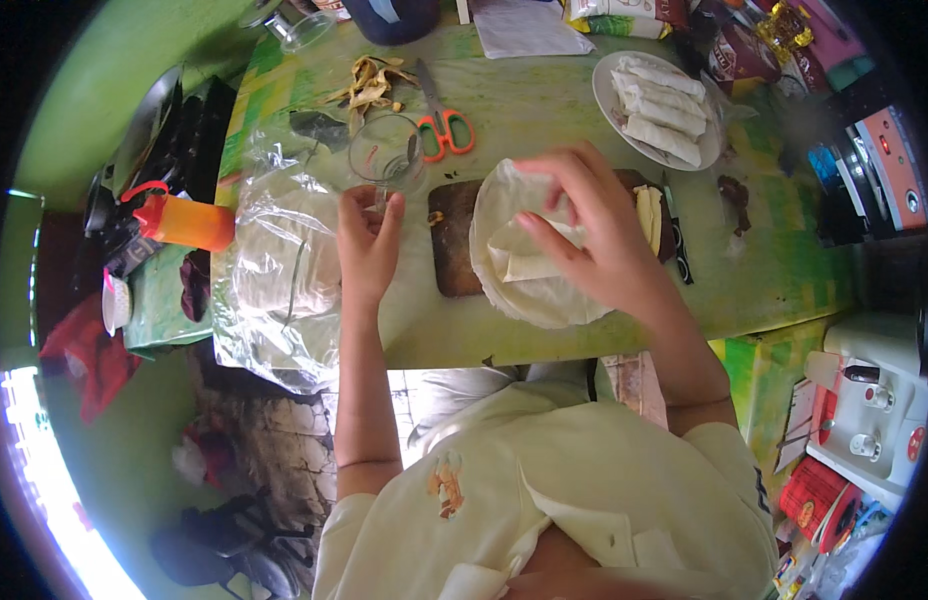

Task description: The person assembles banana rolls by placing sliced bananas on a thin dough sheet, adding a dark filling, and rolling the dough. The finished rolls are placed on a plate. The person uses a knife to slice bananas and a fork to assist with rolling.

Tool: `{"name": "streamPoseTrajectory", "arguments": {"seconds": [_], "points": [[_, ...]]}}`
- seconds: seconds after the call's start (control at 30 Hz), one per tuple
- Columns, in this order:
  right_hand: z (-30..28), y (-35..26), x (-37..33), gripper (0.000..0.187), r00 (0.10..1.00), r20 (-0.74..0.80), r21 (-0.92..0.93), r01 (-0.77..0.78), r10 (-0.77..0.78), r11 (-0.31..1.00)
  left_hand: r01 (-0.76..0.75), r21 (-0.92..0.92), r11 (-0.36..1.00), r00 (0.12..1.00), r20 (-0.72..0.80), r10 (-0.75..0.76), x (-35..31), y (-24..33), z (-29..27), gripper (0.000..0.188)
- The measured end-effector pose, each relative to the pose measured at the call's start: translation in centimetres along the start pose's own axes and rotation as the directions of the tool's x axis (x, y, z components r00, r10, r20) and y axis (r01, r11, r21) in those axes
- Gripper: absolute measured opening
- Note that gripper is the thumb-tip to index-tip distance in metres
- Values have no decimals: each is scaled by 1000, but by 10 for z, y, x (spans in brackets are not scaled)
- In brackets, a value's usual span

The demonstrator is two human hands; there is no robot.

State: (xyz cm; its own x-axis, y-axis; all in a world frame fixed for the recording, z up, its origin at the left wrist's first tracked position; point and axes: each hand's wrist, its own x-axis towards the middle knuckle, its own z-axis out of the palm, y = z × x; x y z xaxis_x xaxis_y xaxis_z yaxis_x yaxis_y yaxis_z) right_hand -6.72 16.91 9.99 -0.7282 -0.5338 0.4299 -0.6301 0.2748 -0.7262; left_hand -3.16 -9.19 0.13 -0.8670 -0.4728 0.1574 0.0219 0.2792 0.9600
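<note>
A round, thin pastry wrapper lies on a brown cutting board, its lower part folded over in the middle. Above it hovers my right hand, thumb and fingers apart, with nothing visible between them. My left hand grips the handle of a clear glass mug to the left of the board. Pale yellow strips rest at the board's right end. Beside my left forearm is a clear plastic bag with a stack of pale round wrappers inside.
Orange-handled scissors and peels lie beyond the mug. A white plate of white rolls stands far right. A black-handled knife lies right of the board. An orange squeeze bottle sits at the left.
</note>
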Motion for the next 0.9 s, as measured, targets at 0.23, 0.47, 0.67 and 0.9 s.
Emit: {"name": "streamPoseTrajectory", "arguments": {"seconds": [0.23, 0.47, 0.67, 0.9], "points": [[51, 18, 36, 51, 993, -115, 186, 30, -8, 982, 110, 85, 990, 989, 93, -118, 11, 21, 10, 36], [68, 12, 33, 50, 978, -199, 159, 90, -58, 983, -222, 320, 921, 973, 17, 229, 2, 25, 21, 53], [56, 22, 17, 22, 953, -295, 299, 23, 70, 954, -255, 495, 831, 955, -4, 296, -18, 66, 30, 55], [16, 6, -8, 21, 965, -219, 346, -64, 146, 936, -401, 529, 748, 898, 66, 435, -31, 78, 38, 53]]}}
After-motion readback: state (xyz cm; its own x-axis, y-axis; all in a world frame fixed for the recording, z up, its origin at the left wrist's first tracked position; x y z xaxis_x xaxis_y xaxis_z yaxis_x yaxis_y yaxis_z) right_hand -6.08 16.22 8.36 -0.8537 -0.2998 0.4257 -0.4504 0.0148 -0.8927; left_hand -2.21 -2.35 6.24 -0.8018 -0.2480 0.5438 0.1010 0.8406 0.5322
